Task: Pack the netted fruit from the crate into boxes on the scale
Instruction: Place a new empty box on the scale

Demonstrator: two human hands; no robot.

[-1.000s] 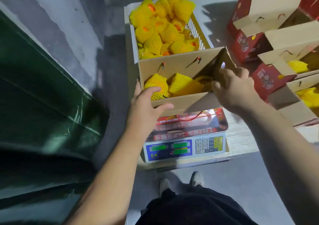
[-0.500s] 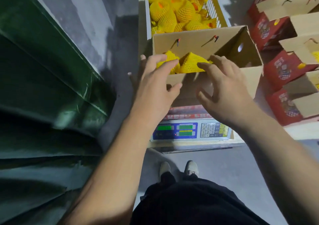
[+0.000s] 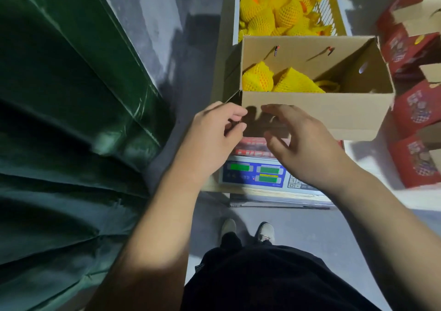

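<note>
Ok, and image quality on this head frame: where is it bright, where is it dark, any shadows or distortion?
Head view: light falls hard on the open box and the crate of netted fruit; the green sheeting and the lower frame stay dim. Both hands, left and right, throw finger shadows on the box front. The wide lens bends straight edges near the borders. The scale displays glow green, digits unreadable.

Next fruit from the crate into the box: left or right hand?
Probably right. Both hands are empty at the box's near wall. The right hand has a clear path over the open box to the crate; the left hand sits at the box's left corner, beside the flap.
</note>
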